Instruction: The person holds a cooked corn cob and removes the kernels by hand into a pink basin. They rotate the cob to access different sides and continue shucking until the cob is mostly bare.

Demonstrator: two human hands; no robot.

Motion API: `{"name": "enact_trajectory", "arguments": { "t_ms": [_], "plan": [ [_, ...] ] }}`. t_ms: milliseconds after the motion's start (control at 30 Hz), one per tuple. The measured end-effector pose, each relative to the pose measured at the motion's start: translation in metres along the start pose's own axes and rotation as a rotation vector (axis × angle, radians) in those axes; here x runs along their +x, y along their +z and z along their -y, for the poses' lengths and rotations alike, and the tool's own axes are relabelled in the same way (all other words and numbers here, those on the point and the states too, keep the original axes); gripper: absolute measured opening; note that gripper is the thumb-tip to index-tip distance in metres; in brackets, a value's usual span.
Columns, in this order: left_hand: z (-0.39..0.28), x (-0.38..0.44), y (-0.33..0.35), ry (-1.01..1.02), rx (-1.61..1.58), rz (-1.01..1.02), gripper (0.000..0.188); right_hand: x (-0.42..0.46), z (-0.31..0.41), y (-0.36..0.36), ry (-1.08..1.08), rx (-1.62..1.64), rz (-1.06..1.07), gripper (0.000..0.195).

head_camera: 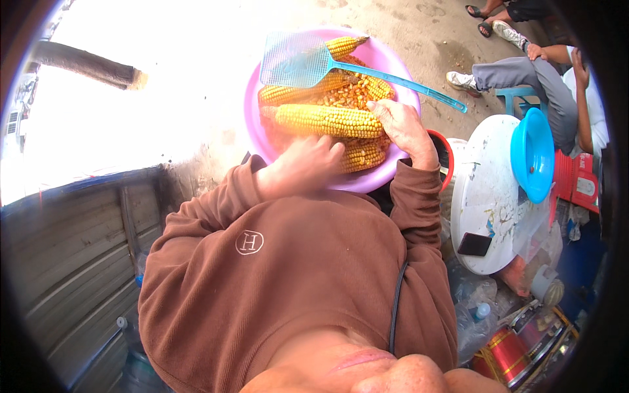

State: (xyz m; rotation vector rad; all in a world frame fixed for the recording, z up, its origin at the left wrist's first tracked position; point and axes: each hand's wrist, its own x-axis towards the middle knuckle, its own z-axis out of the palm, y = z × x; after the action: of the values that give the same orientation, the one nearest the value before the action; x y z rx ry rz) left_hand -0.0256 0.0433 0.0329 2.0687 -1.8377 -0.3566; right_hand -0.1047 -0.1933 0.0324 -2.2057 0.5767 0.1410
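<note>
My right hand [404, 128] grips the right end of a yellow ear of corn [327, 121], thumb on top. My left hand [309, 159], motion-blurred with curled fingers, is just below the ear's middle; whether it holds anything cannot be told. Beneath both hands, a pink plastic basin [251, 118] contains more ears, including one at its top [344, 46] and one near its bottom [363, 157], and loose kernels [349, 96]. A blue fly swatter [383, 76] lies over the basin's far part, its handle extending past the right rim.
Right of the basin are a red-rimmed bucket [448, 157] and a white round table [484, 196] with a blue basin [533, 152] and phone [474, 244]. Seated people [550, 93] are at upper right. A metal panel [73, 245] stands left; plastic bottles and bags [474, 314] lie lower right.
</note>
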Motion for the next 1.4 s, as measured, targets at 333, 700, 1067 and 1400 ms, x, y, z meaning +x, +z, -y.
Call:
{"name": "enact_trajectory", "arguments": {
  "t_ms": [333,700,1067,1400],
  "plan": [
    [0.009,-0.004,-0.023,-0.141,-0.603,0.07,0.019,0.013,-0.008,-0.002,-0.499,-0.164,-0.568,0.027],
    [0.022,-0.011,-0.035,0.057,-0.355,0.086,0.031,0.036,-0.034,0.007,-0.54,-0.413,-0.563,0.025],
    [0.068,0.075,-0.054,-0.013,-0.198,-0.363,0.019,0.041,-0.004,0.006,-0.297,-0.385,-0.32,0.023],
    [0.117,0.13,0.032,-0.052,0.144,-0.366,0.013,0.061,-0.005,0.012,-0.004,-0.576,-0.204,0.048]
  ]
}}
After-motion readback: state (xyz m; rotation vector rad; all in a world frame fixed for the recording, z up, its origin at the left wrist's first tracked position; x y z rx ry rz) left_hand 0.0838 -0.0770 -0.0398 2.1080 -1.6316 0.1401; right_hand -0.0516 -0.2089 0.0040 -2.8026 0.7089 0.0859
